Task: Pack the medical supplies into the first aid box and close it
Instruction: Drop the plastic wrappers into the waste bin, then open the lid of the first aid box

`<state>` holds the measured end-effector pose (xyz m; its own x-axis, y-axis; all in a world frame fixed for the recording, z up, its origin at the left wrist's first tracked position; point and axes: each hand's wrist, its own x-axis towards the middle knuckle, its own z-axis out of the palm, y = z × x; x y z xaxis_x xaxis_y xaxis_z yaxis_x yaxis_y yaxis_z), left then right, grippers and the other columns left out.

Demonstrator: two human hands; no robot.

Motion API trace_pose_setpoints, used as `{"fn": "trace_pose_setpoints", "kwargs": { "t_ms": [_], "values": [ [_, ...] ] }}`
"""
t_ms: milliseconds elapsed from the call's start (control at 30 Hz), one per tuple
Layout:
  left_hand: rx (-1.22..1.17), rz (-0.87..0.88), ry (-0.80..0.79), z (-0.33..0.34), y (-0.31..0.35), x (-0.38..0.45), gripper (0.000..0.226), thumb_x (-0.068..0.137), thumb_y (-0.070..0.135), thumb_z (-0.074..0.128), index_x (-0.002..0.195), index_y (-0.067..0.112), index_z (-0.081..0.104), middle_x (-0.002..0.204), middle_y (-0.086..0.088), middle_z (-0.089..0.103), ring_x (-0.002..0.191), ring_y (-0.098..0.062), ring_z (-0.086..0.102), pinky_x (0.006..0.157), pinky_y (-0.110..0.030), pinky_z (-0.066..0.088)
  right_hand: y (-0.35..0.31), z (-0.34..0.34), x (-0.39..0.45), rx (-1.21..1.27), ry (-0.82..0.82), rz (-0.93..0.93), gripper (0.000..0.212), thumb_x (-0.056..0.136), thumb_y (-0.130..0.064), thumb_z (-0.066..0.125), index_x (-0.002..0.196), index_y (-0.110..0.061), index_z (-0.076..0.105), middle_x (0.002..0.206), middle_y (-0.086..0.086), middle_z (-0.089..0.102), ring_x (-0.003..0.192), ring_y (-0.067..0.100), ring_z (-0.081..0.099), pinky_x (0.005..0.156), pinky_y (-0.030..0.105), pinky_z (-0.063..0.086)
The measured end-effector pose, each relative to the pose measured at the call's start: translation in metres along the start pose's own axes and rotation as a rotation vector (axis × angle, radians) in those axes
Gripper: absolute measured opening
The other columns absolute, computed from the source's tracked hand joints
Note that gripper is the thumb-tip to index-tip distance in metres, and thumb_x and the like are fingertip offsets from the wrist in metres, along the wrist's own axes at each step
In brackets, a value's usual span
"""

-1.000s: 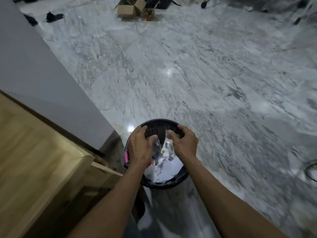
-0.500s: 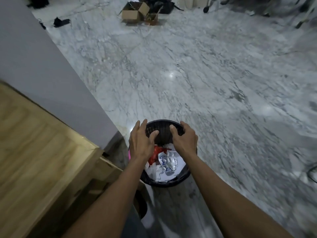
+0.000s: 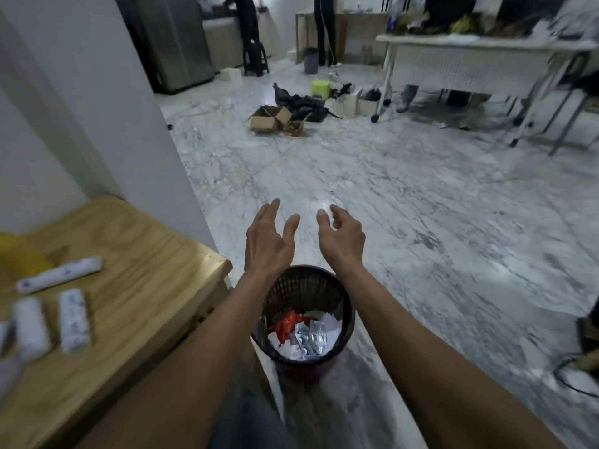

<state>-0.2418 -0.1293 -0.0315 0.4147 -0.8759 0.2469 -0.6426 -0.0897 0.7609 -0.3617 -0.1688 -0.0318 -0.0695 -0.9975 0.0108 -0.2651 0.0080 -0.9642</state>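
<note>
A: Left hand (image 3: 269,243) and right hand (image 3: 340,238)?
B: Both spread, empty, above the waste bin (image 3: 343,306)
A: And the supplies?
B: Wrapped rolls (image 3: 74,319) lie left of the bin on the tabletop (image 3: 146,254); no first aid box visible, so packing looks barely begun

Black mesh bin (image 3: 337,296), grey-veined marble floor (image 3: 421,222) — pale wooden table (image 3: 136,254)

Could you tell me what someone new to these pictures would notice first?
Two bare hands, the left hand and the right hand, held open and empty at the centre above a marble floor. Just below them stands a black wastebasket holding torn white, clear and red wrappers. At the left, white wrapped rolls lie on a wooden table.
</note>
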Motion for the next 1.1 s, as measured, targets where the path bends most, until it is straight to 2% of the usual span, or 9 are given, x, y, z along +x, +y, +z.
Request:
{"fn": "trace_pose_setpoints", "kwargs": {
  "t_ms": [167,300,467,567,667,833,967,1067,1100],
  "values": [
    [0.011,0.09,0.131,-0.061,0.037,-0.016,0.058,0.096,0.05,0.047,0.146,0.022,0.039,0.153,-0.004,0.038,0.143,-0.02,0.031,0.115,-0.036,0.026,-0.067,-0.013,-0.037,0.079,-0.048,-0.132,0.048,0.096,-0.046,0.052,0.136,-0.02,0.055,0.135,0.001,0.059,0.123,0.015,0.055,0.102,0.034,0.046],
    [0.043,0.111,0.252,-0.113,0.044,-0.033,0.057,0.096,0.051,0.047,0.145,0.023,0.042,0.15,-0.001,0.043,0.139,-0.019,0.038,0.111,-0.032,0.03,-0.112,-0.008,-0.071,0.118,-0.109,-0.226,0.042,0.097,-0.045,0.049,0.128,-0.021,0.062,0.128,-0.001,0.064,0.114,0.015,0.059,0.094,0.031,0.047],
    [0.072,0.087,0.379,-0.178,0.035,-0.068,0.054,0.096,0.053,0.044,0.141,0.023,0.047,0.147,0.001,0.047,0.131,-0.02,0.049,0.111,-0.041,0.038,-0.145,0.013,-0.118,0.14,-0.249,-0.287,0.039,0.097,-0.045,0.048,0.098,-0.013,0.07,0.088,-0.002,0.068,0.079,0.011,0.056,0.073,0.032,0.046],
    [0.118,0.05,0.452,-0.213,0.023,-0.094,0.053,0.097,0.052,0.043,0.138,0.021,0.05,0.145,0.0,0.05,0.129,-0.021,0.051,0.109,-0.046,0.039,-0.154,0.034,-0.145,0.146,-0.373,-0.306,0.046,0.097,-0.045,0.047,0.095,-0.003,0.067,0.095,0.008,0.071,0.085,0.019,0.063,0.082,0.039,0.051],
    [0.172,-0.013,0.528,-0.245,0.009,-0.118,0.052,0.097,0.05,0.044,0.138,0.018,0.051,0.143,-0.001,0.052,0.127,-0.02,0.052,0.107,-0.039,0.04,-0.158,0.058,-0.172,0.165,-0.508,-0.336,0.049,0.096,-0.046,0.046,0.097,-0.001,0.066,0.099,0.013,0.07,0.094,0.028,0.066,0.088,0.048,0.052],
    [0.21,-0.092,0.618,-0.291,-0.015,-0.161,0.051,0.097,0.047,0.047,0.137,0.017,0.052,0.139,-0.002,0.056,0.122,-0.017,0.056,0.101,-0.031,0.044,-0.16,0.101,-0.209,0.141,-0.682,-0.419,0.046,0.094,-0.048,0.046,0.091,-0.007,0.069,0.087,0.002,0.071,0.088,0.022,0.067,0.087,0.05,0.053],
    [0.264,-0.152,0.715,-0.321,-0.042,-0.191,0.049,0.096,0.048,0.05,0.134,0.019,0.055,0.137,-0.003,0.058,0.12,-0.018,0.058,0.094,-0.035,0.051,-0.162,0.133,-0.24,0.159,-0.813,-0.463,0.047,0.095,-0.046,0.048,0.088,-0.004,0.069,0.088,0.011,0.071,0.088,0.025,0.067,0.085,0.043,0.054],
    [0.265,-0.221,0.764,-0.342,-0.065,-0.212,0.051,0.095,0.05,0.049,0.137,0.021,0.052,0.141,0.0,0.053,0.122,-0.015,0.055,0.081,-0.019,0.053,-0.167,0.155,-0.263,0.181,-0.89,-0.475,0.041,0.099,-0.038,0.049,0.087,-0.005,0.07,0.084,0.009,0.071,0.08,0.018,0.067,0.066,0.022,0.052],
    [0.267,-0.237,0.786,-0.349,-0.072,-0.218,0.051,0.095,0.05,0.049,0.137,0.022,0.052,0.14,0.001,0.054,0.121,-0.014,0.056,0.083,-0.021,0.052,-0.168,0.165,-0.271,0.178,-0.909,-0.484,0.039,0.1,-0.038,0.048,0.085,-0.008,0.07,0.08,0.006,0.069,0.076,0.016,0.066,0.064,0.022,0.052]
  ]
}}
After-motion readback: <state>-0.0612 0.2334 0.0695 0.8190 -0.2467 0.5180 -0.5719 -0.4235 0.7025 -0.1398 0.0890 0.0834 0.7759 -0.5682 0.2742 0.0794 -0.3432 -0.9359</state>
